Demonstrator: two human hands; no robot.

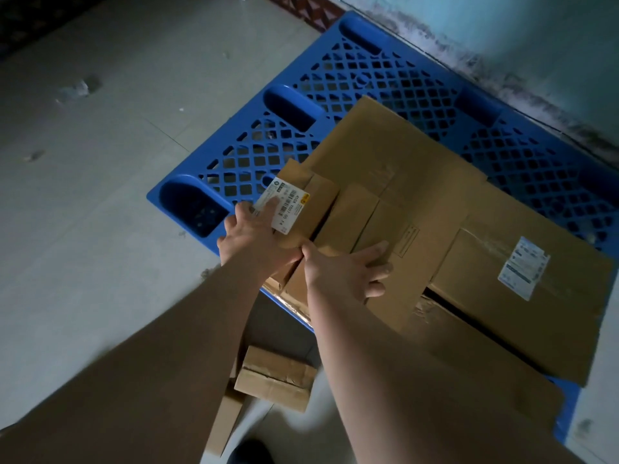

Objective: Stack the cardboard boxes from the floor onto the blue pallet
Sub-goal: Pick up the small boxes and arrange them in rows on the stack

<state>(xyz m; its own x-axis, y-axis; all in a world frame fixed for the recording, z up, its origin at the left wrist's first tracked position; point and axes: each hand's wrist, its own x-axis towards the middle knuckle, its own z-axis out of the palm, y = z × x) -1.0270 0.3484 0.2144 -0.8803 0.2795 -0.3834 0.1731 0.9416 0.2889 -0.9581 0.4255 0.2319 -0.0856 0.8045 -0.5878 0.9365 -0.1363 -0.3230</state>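
A blue lattice pallet lies on the floor against a wall. Several flattened cardboard boxes are piled on its near half: a large sheet, a box with a white label at right, and two small boxes at the near left corner. My left hand grips the small box with a white shipping label. My right hand lies spread on the plain small box beside it. Two more cardboard boxes lie on the floor between my forearms.
Pale floor tiles with scraps of debris stretch to the left of the pallet. A stained blue wall runs behind the pallet's far edge. A dark shoe tip shows at the bottom.
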